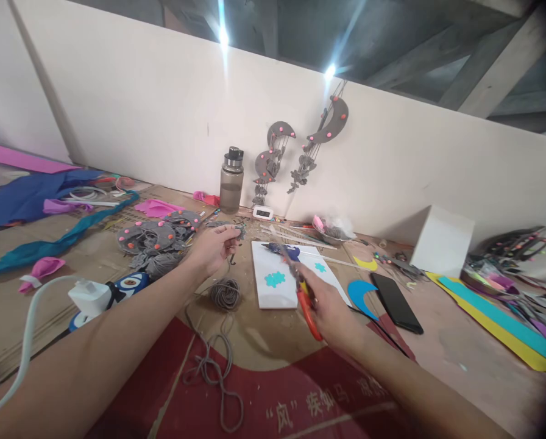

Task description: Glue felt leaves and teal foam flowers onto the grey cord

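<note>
A loose grey cord is trailing across the near edge of the desk, running up to a small ball of yarn. The right hand is clamping closed around the orange handles of the scissors, blades pointing away over the white board. Further in, the left hand is pinching a small grey piece between thumb and fingertips; what it is stays unclear from here. Cutting well likely means keeping that piece taut and bringing the blades squarely to it. A water bottle is standing at the far edge.
</note>
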A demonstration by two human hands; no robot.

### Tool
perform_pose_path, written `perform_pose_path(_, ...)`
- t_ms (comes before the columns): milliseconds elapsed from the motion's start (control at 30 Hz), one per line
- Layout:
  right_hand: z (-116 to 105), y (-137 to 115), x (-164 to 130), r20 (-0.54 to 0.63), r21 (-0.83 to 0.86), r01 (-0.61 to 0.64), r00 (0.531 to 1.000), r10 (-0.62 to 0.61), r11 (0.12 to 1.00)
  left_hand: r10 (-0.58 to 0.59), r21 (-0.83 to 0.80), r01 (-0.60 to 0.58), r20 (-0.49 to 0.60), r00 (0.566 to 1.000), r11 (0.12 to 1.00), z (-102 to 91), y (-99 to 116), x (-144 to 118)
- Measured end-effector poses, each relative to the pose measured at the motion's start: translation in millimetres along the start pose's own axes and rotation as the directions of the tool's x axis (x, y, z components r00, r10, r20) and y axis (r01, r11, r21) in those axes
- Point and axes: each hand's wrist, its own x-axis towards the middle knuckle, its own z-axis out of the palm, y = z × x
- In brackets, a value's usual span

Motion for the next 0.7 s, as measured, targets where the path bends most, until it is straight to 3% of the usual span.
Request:
perform_pose_path(167,3.8,-7.2,24.1,-0.197,0.184,-0.012,0.979,0.049,0.983,-0.045,0.047,0.042,0.06,0.997,0.998,11.4,-2.7,-9.8)
perform_pose_path(267,10.8,-4.0,32.0,-0.259,0.243,-0.004,0.963,0.069,0.97,-0.04,0.059,0.035,0.078,0.996,0.998,17.7,-4.8,-15.1)
perform_pose_path(533,30.0,17.0,30.2,-0.281,0.56,-0.115,0.905,0.319,0.82,-0.104,0.108,0.088,0.158,0.982,0.99,33.4,-11.0,-29.2)
perform_pose_path(700,25.2,4.3,32.1,-0.212,0.713,-0.076,0.924,0.317,0.697,-0.149,0.198,0.105,0.219,0.964,0.975,41.4,-21.9,-40.0)
